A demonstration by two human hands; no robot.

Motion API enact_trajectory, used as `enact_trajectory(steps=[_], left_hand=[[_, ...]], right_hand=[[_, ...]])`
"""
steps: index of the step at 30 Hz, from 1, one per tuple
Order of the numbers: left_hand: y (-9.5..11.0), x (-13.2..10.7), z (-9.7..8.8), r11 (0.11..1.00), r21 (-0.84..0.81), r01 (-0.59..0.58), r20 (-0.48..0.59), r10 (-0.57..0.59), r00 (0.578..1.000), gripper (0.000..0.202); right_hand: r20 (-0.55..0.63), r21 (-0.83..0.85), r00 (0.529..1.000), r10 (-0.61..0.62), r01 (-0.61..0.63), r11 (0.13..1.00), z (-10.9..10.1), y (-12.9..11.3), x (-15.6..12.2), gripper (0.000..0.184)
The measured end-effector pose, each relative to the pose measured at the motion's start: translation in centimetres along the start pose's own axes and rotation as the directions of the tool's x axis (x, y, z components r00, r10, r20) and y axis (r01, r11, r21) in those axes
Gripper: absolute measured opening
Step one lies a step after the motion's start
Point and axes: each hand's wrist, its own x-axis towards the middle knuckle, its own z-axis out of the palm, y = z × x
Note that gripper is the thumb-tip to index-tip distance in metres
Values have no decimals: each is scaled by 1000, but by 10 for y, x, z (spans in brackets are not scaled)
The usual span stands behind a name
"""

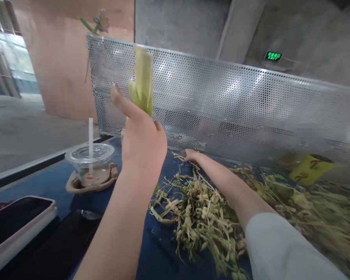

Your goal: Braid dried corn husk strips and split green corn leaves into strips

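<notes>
My left hand is raised in front of me, fingers closed on a bundle of pale green leaf strips that stands upright above it, with one finger sticking out to the left. My right hand is stretched far forward and rests low on the blue table at the foot of the perforated metal screen, at the far edge of a heap of dried, curled leaf scraps. Its fingers are mostly hidden from view.
A clear plastic cup with a white straw sits on a brown saucer at the left. A dark tray with a white rim lies at the near left. A yellow cup stands at the right among more scraps.
</notes>
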Motion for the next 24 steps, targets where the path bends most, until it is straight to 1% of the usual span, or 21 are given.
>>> enact_trajectory(steps=[3, 6, 9, 11, 12, 14, 17, 21, 23, 24], left_hand=[[3, -1, -2, 997, 73, 16, 36, -18, 999, 75], [3, -1, -4, 999, 34, 20, 49, -22, 999, 74], [1, 1, -5, 1000, -12, -1, 34, 2, 999, 74], [0, 2, -6, 1000, -2, 8, 29, -8, 1000, 74], [-1, 3, -6, 1000, 7, 24, 30, -25, 999, 75], [0, 4, -7, 998, 27, 58, 41, -59, 997, 76], [1, 6, -7, 996, 66, 58, 36, -60, 998, 79], [3, 6, -8, 995, 99, 14, 47, -18, 999, 81], [5, 5, -9, 994, 106, 17, 65, -24, 998, 79], [6, 4, -10, 993, 112, 21, 67, -28, 997, 79]], right_hand=[[67, -22, 998, -20, 22, 1000, -1, -3, -3, 31], [102, -41, 994, -46, 51, 998, 2, -11, -7, 30], [105, -53, 992, -71, 76, 996, 0, -14, -9, 30], [84, -63, 994, -63, 69, 996, -10, -7, -9, 29], [68, -71, 996, -49, 54, 996, -18, 0, -9, 29], [26, -90, 1000, -2, 5, 996, -39, 22, -13, 28], [-52, -122, 994, 95, -100, 987, -77, 69, -31, 29], [-135, -167, 968, 210, -231, 958, -123, 129, -72, 31], [-136, -213, 950, 282, -306, 928, -140, 152, -96, 31], [-118, -240, 939, 324, -343, 908, -146, 163, -107, 31]])
